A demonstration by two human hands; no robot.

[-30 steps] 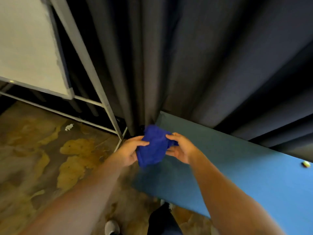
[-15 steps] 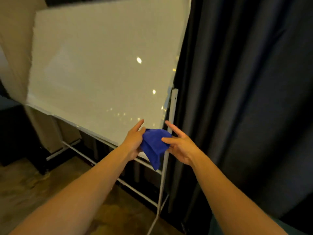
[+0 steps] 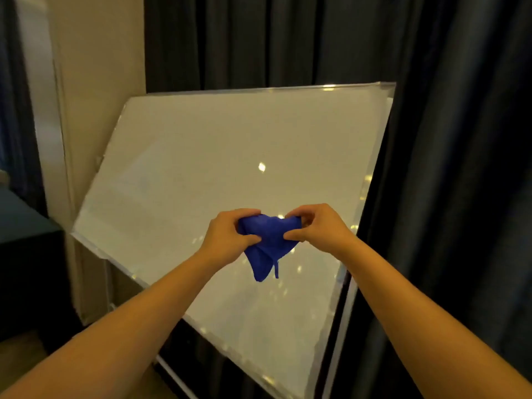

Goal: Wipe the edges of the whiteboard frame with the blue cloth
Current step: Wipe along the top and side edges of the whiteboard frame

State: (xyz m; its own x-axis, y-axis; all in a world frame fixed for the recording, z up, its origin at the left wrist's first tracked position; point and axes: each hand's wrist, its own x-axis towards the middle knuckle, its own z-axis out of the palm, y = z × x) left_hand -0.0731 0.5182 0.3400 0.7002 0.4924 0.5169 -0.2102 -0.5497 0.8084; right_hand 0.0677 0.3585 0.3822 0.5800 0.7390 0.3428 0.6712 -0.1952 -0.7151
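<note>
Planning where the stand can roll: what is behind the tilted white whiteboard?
Behind the tilted white whiteboard hang dark pleated curtains, with a beige wall at its left. The board covers whatever lies directly behind its face.

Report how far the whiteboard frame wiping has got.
Done: the blue cloth is picked up, bunched between the left hand and the right hand. In hand: both hold it in front of the whiteboard, off the frame. Left: every edge of the whiteboard frame; no wiping contact shows yet.
</note>
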